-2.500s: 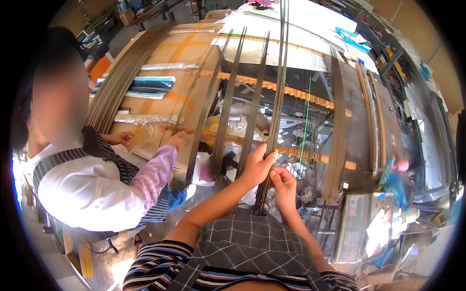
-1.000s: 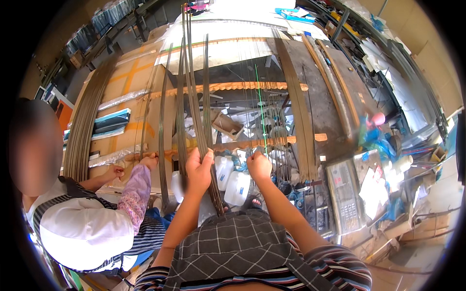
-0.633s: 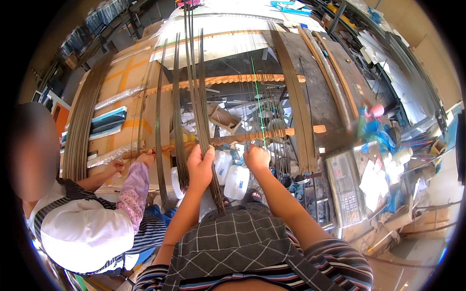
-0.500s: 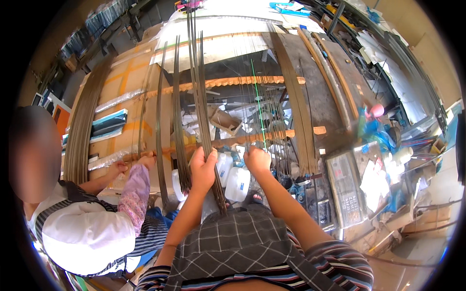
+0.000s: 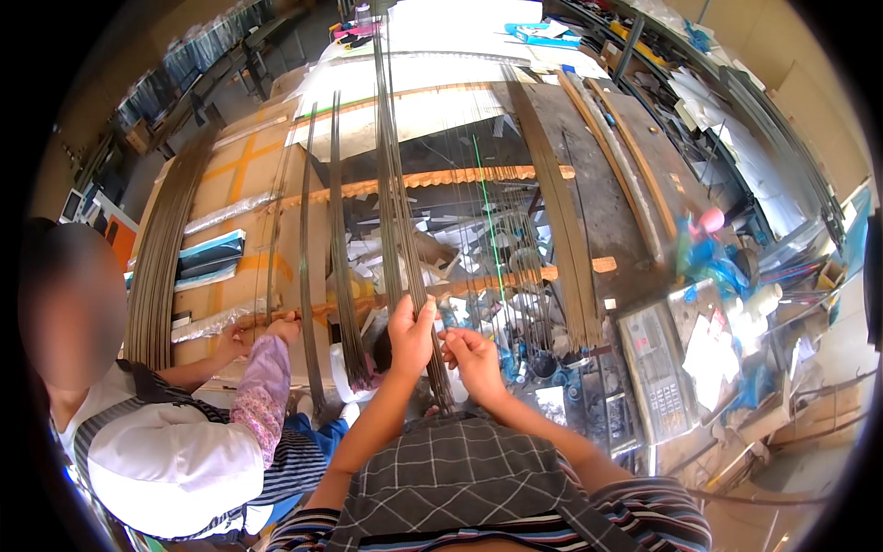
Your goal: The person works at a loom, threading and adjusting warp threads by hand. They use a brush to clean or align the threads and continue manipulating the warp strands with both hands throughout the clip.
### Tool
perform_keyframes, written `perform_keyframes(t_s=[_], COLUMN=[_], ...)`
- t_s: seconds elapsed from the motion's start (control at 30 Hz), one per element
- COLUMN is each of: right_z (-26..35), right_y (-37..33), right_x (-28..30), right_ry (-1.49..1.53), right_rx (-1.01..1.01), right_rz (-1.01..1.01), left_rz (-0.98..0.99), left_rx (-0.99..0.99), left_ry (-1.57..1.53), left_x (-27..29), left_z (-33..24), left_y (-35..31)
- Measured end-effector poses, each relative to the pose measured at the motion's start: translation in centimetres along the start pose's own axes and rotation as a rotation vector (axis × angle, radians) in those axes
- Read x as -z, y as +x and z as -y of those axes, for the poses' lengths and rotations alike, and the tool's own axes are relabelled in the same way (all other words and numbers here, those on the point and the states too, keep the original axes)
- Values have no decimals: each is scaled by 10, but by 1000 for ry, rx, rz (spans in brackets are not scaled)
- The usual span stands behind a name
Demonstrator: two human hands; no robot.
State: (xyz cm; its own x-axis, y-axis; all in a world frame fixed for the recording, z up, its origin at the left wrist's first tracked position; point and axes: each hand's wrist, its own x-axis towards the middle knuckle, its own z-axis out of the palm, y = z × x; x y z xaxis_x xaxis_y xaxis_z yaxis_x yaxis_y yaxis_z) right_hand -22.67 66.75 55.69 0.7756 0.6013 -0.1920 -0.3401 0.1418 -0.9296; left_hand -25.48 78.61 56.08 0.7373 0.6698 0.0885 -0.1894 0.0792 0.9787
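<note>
My left hand is closed around a bundle of long, thin, dark strips that runs from the far side toward my apron. The thumb lies along the top of the bundle. My right hand is just right of it, fingers curled and thumb and forefinger pinched near the strips. Whatever is in that pinch is too small to make out. A smaller bundle hangs left of my left hand. To the right, thin single strips and one bright green rod lie across notched wooden bars.
The far notched bar and near notched bar cross ahead. Thick strip bundles lie at right and left. A co-worker works close at my left. A keypad device stands at right, near blue plastic bags.
My right hand has come left and down from the thin strips to beside the held bundle. My left hand has shifted slightly right and still grips the bundle. The view has tilted slightly.
</note>
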Motion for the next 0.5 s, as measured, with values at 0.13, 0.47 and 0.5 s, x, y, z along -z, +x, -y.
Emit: perform_keyframes(t_s=[0.13, 0.47, 0.5], right_z=[3, -13, -15], right_y=[4, 36, 37], right_x=[14, 58, 59], right_ry=[-390, -812, -814], right_rx=[189, 405, 420], right_rz=[-196, -424, -445], left_rz=[-9, -6, -3], left_rx=[6, -34, -33], left_ry=[32, -11, 0], left_x=[3, 9, 10], left_z=[-2, -25, -29], left_y=[3, 14, 13])
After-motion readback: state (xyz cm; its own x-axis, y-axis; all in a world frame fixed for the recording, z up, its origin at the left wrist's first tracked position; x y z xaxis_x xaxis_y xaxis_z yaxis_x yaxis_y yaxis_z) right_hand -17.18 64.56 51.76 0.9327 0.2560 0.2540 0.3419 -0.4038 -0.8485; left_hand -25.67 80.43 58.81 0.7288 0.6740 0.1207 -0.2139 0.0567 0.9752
